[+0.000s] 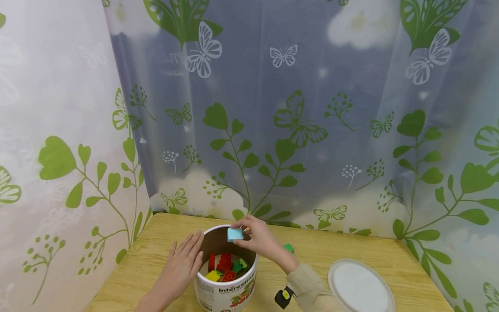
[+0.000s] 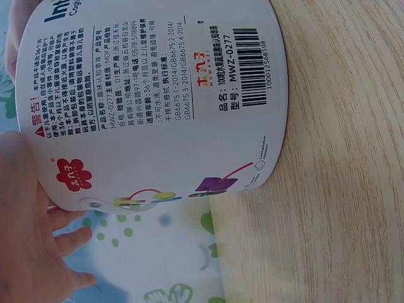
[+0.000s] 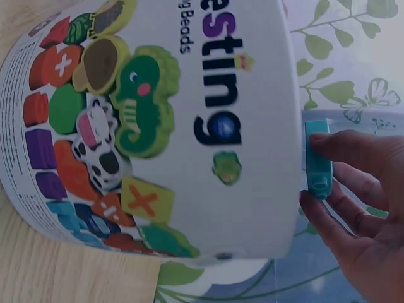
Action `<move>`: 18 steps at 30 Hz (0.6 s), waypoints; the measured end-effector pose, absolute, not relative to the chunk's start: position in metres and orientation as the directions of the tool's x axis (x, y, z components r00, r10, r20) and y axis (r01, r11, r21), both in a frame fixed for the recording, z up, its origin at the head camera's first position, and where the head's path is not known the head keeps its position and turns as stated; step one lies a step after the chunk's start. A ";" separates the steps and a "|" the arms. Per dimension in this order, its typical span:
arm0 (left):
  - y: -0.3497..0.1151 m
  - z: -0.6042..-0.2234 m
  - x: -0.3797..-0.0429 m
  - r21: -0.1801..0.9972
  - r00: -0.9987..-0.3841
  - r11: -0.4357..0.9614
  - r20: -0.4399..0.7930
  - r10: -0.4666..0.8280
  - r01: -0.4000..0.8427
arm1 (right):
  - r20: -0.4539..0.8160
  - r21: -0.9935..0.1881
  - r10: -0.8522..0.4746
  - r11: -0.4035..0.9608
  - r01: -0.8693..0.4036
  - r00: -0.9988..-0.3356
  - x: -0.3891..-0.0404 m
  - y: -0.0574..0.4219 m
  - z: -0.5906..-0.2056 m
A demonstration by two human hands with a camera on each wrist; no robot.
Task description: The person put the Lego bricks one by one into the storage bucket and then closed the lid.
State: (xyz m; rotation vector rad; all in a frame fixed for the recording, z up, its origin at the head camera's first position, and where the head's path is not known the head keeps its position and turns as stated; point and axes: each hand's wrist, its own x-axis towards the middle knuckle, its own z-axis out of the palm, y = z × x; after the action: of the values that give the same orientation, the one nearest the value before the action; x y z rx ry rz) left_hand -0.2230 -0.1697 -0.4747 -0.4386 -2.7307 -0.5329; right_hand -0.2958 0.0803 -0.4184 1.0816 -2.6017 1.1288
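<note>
I see the right hand (image 1: 260, 237), grip pinched on a pale-blue block (image 1: 234, 235) at the mouth of the bucket (image 1: 210, 294)! Left hand (image 1: 182, 264), fingers straight, rests against its side.

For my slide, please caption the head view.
A person's right grip holds a light-blue plastic block above a round white printed bucket.

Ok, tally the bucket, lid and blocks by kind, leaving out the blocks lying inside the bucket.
Bucket: 1
Lid: 1
Light-blue block, in the right hand: 1
Green block, on the table: 1
Total: 4
</note>
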 end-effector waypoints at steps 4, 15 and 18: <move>-0.170 -0.474 -0.224 0.311 -0.905 0.884 0.355 0.233 0.349 | 0.328 -0.564 -0.590 0.504 -0.654 -0.737 -0.296 0.071 -0.425; -0.170 -0.475 -0.224 0.318 -0.904 0.880 0.360 0.231 0.352 | 0.273 -0.454 -0.656 0.557 -0.695 -0.704 -0.296 0.058 -0.435; -0.170 -0.475 -0.224 0.323 -0.906 0.880 0.357 0.228 0.349 | 0.234 -0.438 -0.660 0.584 -0.684 -0.714 -0.295 0.055 -0.437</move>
State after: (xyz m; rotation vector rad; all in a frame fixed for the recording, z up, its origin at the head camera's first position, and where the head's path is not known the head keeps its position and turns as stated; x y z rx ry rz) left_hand -0.2245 -0.1702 -0.4755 -0.4317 -2.7400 -0.5536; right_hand -0.2954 0.0547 -0.4371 1.1692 -2.7543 0.7934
